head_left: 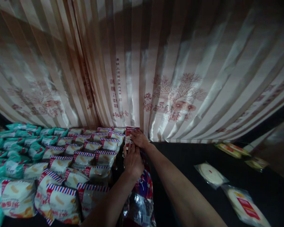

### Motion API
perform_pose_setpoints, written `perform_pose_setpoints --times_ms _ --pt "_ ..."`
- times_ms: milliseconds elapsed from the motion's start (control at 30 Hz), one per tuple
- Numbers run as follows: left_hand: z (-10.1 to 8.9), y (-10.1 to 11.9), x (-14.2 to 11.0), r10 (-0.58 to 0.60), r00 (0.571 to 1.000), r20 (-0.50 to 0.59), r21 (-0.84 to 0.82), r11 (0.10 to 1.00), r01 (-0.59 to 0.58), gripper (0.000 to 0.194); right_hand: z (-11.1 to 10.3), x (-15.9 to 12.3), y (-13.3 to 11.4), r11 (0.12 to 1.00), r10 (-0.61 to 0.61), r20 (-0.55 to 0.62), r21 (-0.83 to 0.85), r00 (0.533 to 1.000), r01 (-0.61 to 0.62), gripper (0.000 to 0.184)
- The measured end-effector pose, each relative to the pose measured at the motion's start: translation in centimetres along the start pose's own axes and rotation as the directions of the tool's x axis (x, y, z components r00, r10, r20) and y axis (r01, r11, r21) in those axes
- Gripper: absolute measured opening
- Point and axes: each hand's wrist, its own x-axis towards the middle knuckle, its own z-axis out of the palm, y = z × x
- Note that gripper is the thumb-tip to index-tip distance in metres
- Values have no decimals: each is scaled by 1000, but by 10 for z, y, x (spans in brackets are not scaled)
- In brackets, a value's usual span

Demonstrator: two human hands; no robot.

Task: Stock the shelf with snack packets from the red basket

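Both my hands reach forward to a red packet [129,130] with pale print, at the curtain end of a row. My right hand [140,138] lies over its right side with the fingers spread on its face. Just nearer to me, my left hand [133,162] rests with fingers stretched towards the packet's lower edge. The undersides of both hands and the thumbs are hidden. Below my left hand runs a shiny packet in blue and red [144,186], and closer still a silver one [139,208]. Left of it stand rows of white snack bags with striped tops [62,201].
Teal bags [36,150] stand in rows at the far left. On the black tabletop [172,157], two clear packs of round white sheets [210,174] and several yellow packets [228,149] lie to the right. A striped, printed curtain [175,56] hangs along the back.
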Motion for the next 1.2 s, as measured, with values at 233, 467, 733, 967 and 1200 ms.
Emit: perform_pose_setpoints --times_ms 233,467,733,967,1200 --pt "4 -3 1 8 1000 3 18 1000 -8 55 1 1 -7 997 50 15 50 999 -51 39" --pt "-2 -1 -1 18 999 -38 35 999 -16 53 -19 -10 -15 992 58 -56 113 997 -52 39" --pt "-17 13 -18 21 997 -70 38 999 -19 49 -46 -47 -29 982 91 -92 172 992 -74 27" --pt "-31 27 -55 15 997 -79 32 999 -13 46 -62 -101 -52 969 136 -106 220 985 -110 26" --pt "-36 39 -104 45 993 -108 -44 998 -50 49 -75 -159 -82 956 165 -149 267 975 -121 29"
